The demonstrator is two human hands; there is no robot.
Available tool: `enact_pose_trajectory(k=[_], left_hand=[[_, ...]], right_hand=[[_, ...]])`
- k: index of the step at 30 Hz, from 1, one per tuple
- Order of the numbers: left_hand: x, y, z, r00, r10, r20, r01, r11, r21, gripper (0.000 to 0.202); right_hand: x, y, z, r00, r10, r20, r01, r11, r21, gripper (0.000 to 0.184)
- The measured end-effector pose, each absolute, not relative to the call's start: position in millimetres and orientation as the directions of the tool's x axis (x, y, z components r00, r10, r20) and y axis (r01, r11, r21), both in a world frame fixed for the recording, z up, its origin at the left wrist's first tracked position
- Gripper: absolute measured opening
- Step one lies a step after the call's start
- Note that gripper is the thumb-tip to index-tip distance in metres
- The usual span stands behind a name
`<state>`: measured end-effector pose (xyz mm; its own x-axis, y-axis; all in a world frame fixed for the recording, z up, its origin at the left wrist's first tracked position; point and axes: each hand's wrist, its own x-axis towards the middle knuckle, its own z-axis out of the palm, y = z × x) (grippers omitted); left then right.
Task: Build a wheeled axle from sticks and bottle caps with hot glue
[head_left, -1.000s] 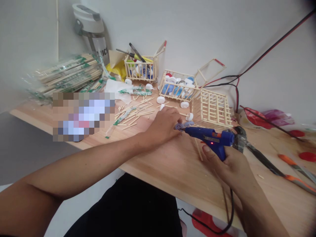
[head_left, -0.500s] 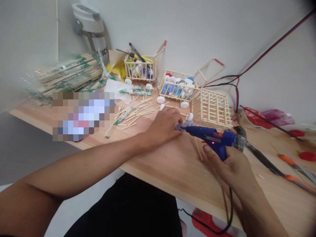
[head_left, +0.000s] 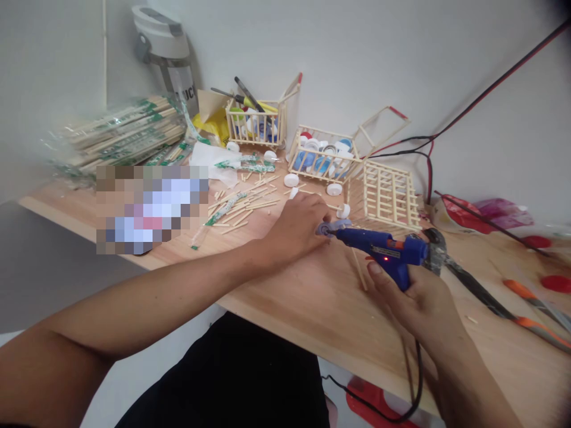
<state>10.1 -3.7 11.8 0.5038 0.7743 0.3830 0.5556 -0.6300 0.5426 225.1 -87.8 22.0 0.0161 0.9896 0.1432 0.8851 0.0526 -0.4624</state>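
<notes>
Blue hot glue gun (head_left: pixel 383 252) sits mid-table (head_left: pixel 312 303) with its red light on. The right hand (head_left: pixel 419 300) has its fingers wrapped tight round the handle. At the gun's nozzle, the left hand (head_left: pixel 297 229) is curled shut, pinching a small round cap (head_left: pixel 325 229) that's mostly hidden by the fingers. One loose stick (head_left: pixel 358 270) lies right under the gun.

Behind the gun I count three stick carts: an empty one (head_left: pixel 389 196) just behind it and two further back stuffed with bottle caps (head_left: pixel 323 157) (head_left: pixel 256 125). Chopstick packs (head_left: pixel 125 134) are piled far left of the gun, and orange-handled pliers (head_left: pixel 530 300) lie to its right.
</notes>
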Motion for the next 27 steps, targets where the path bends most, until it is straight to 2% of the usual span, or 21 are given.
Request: enact_pose_trajectory(k=[4,10,20,27], left_hand=[[10.4,-2.9,11.1,0.512,0.776,0.368,0.568,-0.628,0.532,0.011],[10.4,-3.5,10.8,0.506,0.775,0.379,0.563,-0.629,0.535,0.009],[10.9,-3.0,11.6,0.484,0.802,0.349,0.589,-0.594,0.549,0.011],[10.9,-1.8,9.8,0.48,0.799,0.362,0.58,-0.599,0.552,0.012]], right_hand=[[225.1,-85.9,22.4,0.028,0.996,0.082,0.863,0.017,-0.505,0.044],[223.6,-87.5,24.9,-0.06,0.993,0.099,0.81,0.106,-0.577,0.039],[228.4,-91.2,23.5,-0.109,0.988,0.114,0.802,0.155,-0.578,0.035],[228.5,-92.1,23.2,-0.123,0.984,0.129,0.805,0.175,-0.567,0.038]])
